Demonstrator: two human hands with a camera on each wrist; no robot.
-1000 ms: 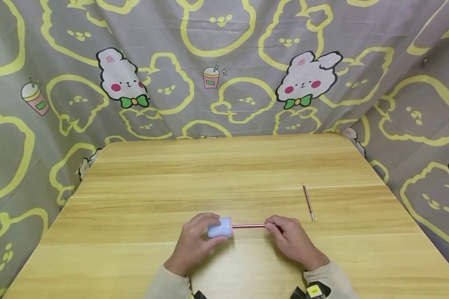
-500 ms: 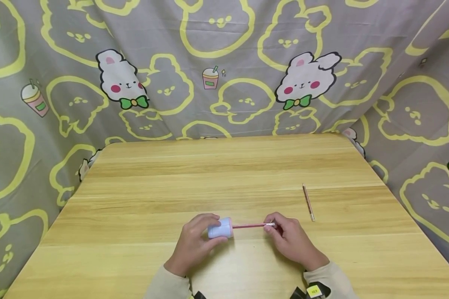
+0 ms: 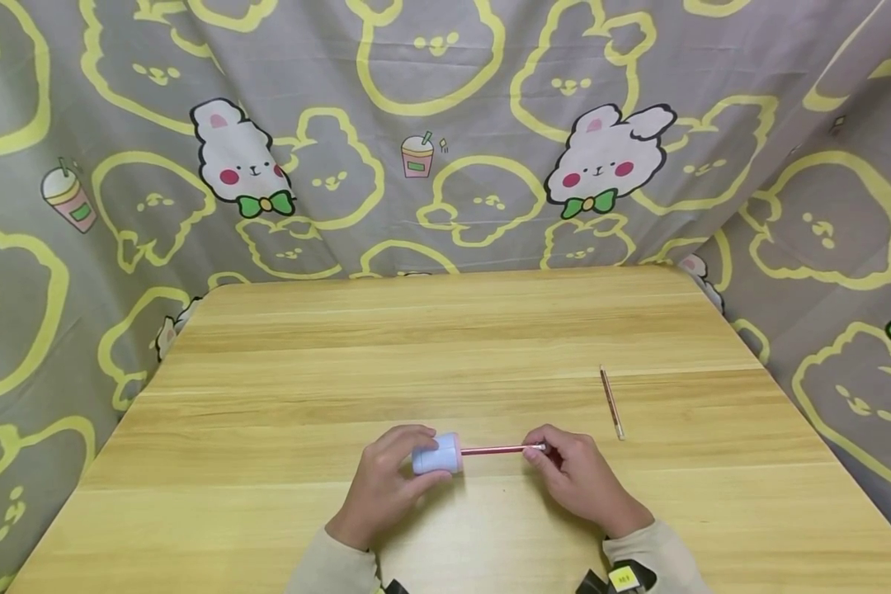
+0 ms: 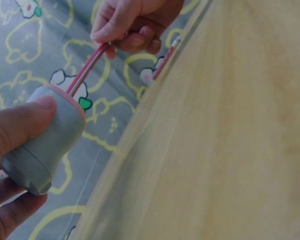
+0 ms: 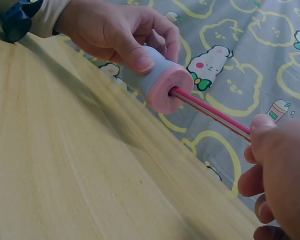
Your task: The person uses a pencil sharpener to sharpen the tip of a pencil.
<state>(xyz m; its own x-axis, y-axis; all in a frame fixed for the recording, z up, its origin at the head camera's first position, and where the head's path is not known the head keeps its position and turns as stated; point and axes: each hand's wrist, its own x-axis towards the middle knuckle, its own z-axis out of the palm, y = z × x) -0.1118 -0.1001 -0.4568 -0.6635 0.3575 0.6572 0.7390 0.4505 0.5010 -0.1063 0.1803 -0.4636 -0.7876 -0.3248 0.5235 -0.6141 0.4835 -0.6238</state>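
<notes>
My left hand (image 3: 388,469) grips a light blue pencil sharpener (image 3: 438,454), thumb on one side and fingers on the other. The sharpener lies sideways, its pink face (image 5: 166,91) turned toward my right hand (image 3: 582,480). A red striped pencil (image 3: 493,450) runs straight into the hole in that face, so its tip is hidden inside. My right thumb and fingers pinch the pencil near its other end, where the pale eraser end partly shows. In the left wrist view, the sharpener (image 4: 52,132) appears held above the table's level.
A second red pencil (image 3: 612,403) with a white eraser end lies on the wooden table (image 3: 416,346), beyond my right hand. A grey patterned curtain (image 3: 483,74) hangs behind the far edge and along both sides.
My right fingers have shifted on the pencil: its eraser end, hidden a second ago, came into view and now shows partly. My left hand and the sharpener have stayed in place.
</notes>
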